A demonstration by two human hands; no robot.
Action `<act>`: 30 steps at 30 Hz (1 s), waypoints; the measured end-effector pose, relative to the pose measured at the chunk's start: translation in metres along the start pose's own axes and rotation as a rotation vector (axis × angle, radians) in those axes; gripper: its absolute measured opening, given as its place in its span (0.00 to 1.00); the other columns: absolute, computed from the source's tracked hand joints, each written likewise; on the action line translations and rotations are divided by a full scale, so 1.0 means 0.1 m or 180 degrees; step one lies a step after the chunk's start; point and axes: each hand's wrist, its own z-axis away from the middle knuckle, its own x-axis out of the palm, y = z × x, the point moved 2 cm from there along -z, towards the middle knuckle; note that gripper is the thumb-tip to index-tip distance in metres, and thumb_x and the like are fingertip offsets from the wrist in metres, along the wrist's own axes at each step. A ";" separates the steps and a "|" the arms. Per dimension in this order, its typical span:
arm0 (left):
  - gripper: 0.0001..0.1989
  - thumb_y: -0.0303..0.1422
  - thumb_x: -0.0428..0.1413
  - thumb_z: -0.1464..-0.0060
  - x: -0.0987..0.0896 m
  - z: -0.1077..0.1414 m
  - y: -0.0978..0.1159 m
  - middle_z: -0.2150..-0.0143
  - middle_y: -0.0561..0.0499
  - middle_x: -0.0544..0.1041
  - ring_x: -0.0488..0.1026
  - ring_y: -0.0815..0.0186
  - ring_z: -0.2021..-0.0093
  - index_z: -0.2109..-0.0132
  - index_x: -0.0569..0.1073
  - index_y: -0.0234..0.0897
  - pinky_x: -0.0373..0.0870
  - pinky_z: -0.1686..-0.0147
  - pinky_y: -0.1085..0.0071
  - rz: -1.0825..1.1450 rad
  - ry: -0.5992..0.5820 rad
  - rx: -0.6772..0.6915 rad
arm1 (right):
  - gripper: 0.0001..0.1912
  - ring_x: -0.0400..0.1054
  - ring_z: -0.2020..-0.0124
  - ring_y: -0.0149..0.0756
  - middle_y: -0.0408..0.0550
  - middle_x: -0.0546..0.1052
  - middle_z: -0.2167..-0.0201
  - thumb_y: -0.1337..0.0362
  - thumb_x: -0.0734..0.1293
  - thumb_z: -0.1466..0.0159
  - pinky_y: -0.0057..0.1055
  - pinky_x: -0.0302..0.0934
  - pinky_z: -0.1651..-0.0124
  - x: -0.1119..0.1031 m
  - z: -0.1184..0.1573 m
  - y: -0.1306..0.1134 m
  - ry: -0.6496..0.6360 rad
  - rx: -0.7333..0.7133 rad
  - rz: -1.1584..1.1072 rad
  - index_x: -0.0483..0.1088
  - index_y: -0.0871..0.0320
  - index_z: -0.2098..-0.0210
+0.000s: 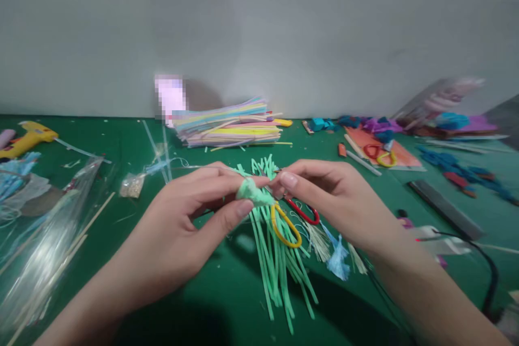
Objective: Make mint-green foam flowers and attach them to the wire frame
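Note:
My left hand (198, 211) pinches a small mint-green fuzzy piece (253, 192), apparently made of pipe cleaner, between thumb and fingers. A thin pale strand runs along the top of that hand. My right hand (320, 186) is closed in a pinch at the right side of the piece; what its fingertips hold is too small to make out. Under both hands lies a spread of mint-green pipe cleaners (279, 270) on the green table. Scissors with a yellow handle loop (287, 230) and a red one (304, 212) rest on them, their blades hidden.
Behind my hands lies a stack of multicoloured pipe cleaners (235, 124). A yellow glue gun (32, 138) and clear plastic sleeves (48, 227) are at left. Blue tassels (338, 260), more scissors (385, 158), and a dark grey bar (444, 208) lie at right. A wall (259, 27) stands behind.

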 end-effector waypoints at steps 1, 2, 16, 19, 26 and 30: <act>0.09 0.32 0.57 0.37 0.00 0.00 0.00 0.60 0.54 0.80 0.75 0.67 0.61 0.53 0.80 0.45 0.70 0.64 0.76 -0.0032 0.0023 0.0019 | 0.15 0.72 0.69 0.32 0.44 0.80 0.70 0.52 0.66 0.33 0.25 0.63 0.69 0.02 0.01 -0.06 -0.0035 0.0022 -0.0259 0.77 0.57 0.67; 0.08 0.32 0.57 0.37 0.01 0.01 -0.01 0.60 0.55 0.80 0.75 0.68 0.62 0.52 0.79 0.46 0.71 0.64 0.77 -0.0026 0.0066 -0.0004 | 0.14 0.70 0.71 0.30 0.43 0.79 0.71 0.53 0.68 0.34 0.24 0.62 0.70 0.04 0.03 -0.11 -0.0077 0.0024 -0.0453 0.77 0.57 0.68; 0.04 0.29 0.60 0.40 0.01 0.03 0.04 0.64 0.62 0.79 0.76 0.76 0.65 0.61 0.77 0.45 0.72 0.64 0.86 0.0134 0.0245 -0.0169 | 0.08 0.69 0.73 0.23 0.37 0.78 0.75 0.73 0.75 0.45 0.17 0.62 0.72 0.19 0.05 -0.11 -0.0360 0.0484 -0.1581 0.79 0.54 0.69; 0.04 0.30 0.60 0.40 0.00 0.03 0.05 0.65 0.64 0.79 0.75 0.77 0.67 0.61 0.76 0.47 0.70 0.66 0.88 0.0006 0.0244 -0.0224 | 0.08 0.69 0.74 0.23 0.36 0.78 0.75 0.74 0.74 0.45 0.17 0.59 0.76 0.21 0.08 -0.15 -0.0226 0.0398 -0.1380 0.78 0.54 0.69; 0.01 0.33 0.61 0.42 0.01 0.02 0.05 0.71 0.63 0.78 0.73 0.76 0.72 0.63 0.76 0.45 0.67 0.73 0.87 -0.0003 0.0357 -0.0580 | 0.06 0.67 0.76 0.24 0.36 0.75 0.77 0.73 0.70 0.43 0.20 0.60 0.74 0.30 0.11 -0.29 0.0712 -0.0404 -0.0029 0.74 0.56 0.72; 0.02 0.34 0.62 0.44 0.02 -0.01 0.02 0.71 0.61 0.78 0.73 0.75 0.72 0.64 0.77 0.44 0.68 0.74 0.86 0.0228 0.0263 -0.0805 | 0.05 0.68 0.73 0.25 0.39 0.75 0.76 0.73 0.70 0.43 0.23 0.64 0.66 0.39 0.13 -0.26 0.1042 -0.0799 0.0644 0.71 0.58 0.72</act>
